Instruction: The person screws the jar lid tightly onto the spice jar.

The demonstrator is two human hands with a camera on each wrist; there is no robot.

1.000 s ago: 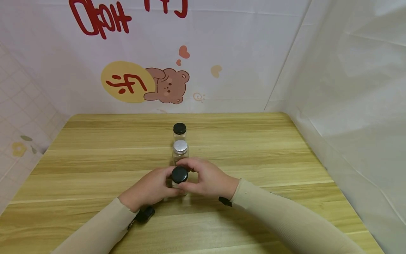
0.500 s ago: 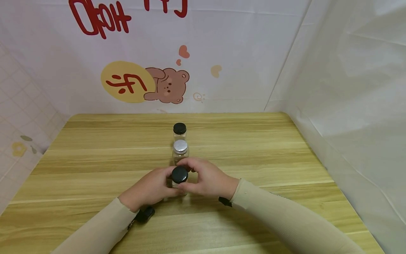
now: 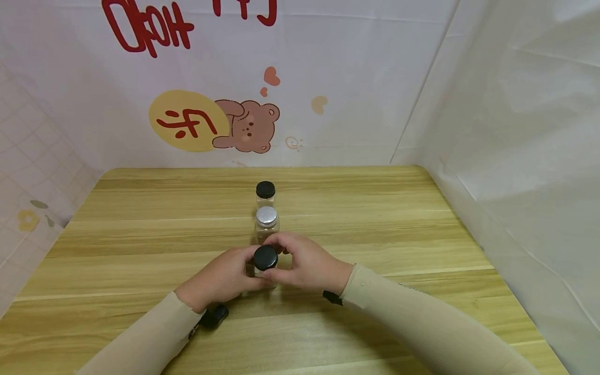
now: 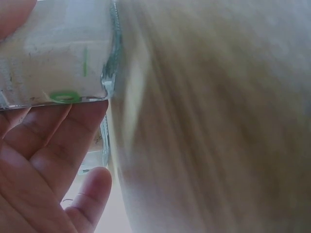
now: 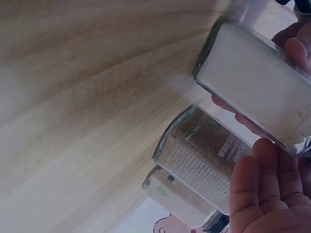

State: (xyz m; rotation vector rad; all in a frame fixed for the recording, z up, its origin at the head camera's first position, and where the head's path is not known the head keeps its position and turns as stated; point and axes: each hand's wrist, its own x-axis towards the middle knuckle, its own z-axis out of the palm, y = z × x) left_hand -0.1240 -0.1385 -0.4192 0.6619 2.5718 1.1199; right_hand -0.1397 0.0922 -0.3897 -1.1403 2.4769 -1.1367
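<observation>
Both my hands meet at a square glass spice jar with a shiny black lid point(image 3: 265, 258), the nearest of three in a line. Pale powder fills this jar point(image 5: 252, 82). My left hand point(image 3: 222, 276) grips its body from the left, thumb in front; its fingers point(image 4: 73, 141) lie along the glass in the left wrist view. From the right, my right hand point(image 3: 304, 263) holds the jar just below the lid, thumb in front and index finger behind. Right behind stands a silver-lidded jar point(image 3: 267, 216) of brown powder point(image 5: 199, 145). Another black-lidded jar point(image 3: 265, 190) stands farthest back.
The jars stand near the middle of a wood-grain table point(image 3: 365, 219). A white printed sheet point(image 3: 356, 78) hangs behind its far edge, and white sheeting point(image 3: 525, 156) closes the right side. A black wrist device point(image 3: 215, 316) sits under the left wrist.
My right fingertips behind the lid have shifted very slightly to the right. The left hand and all the jars keep their places.
</observation>
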